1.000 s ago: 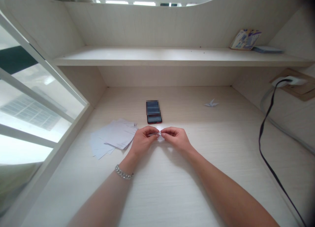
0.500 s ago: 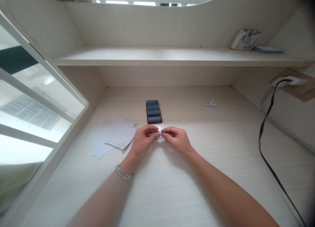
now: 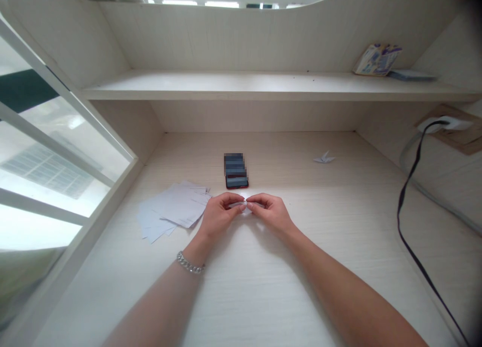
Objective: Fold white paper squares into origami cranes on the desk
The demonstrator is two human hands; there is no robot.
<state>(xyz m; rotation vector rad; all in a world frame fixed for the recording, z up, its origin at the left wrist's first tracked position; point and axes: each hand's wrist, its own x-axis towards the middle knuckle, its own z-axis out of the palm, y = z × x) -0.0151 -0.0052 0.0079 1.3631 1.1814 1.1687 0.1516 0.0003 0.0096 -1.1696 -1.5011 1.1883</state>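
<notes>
1. White and small, a folded piece of paper [image 3: 246, 211] sits between the two hands at the centre of the clock, just above the pale wood-grain desk [image 3: 241, 297]; its exact folds are hidden by the fingers.
2. Left hand [image 3: 222, 211], at nine o'clock of that paper, pinches it between thumb and curled fingers; a silver chain-link bracelet [image 3: 190, 264] circles its wrist towards half past seven.
3. Right hand [image 3: 271, 211], at three o'clock, pinches the same paper with thumb and forefinger, its fingertips close to the left hand's; whether they touch is unclear.
4. Thin white paper sheets [image 3: 181, 204] overlap loosely at nine o'clock, beyond the left hand; I cannot tell whether they touch it.
5. Dark rectangular phone with a reddish edge [image 3: 237, 182] lies near twelve o'clock, its upper part pixelated.
6. White folded-paper figure with pointed tips [image 3: 324, 158] rests well apart, at two o'clock.
</notes>
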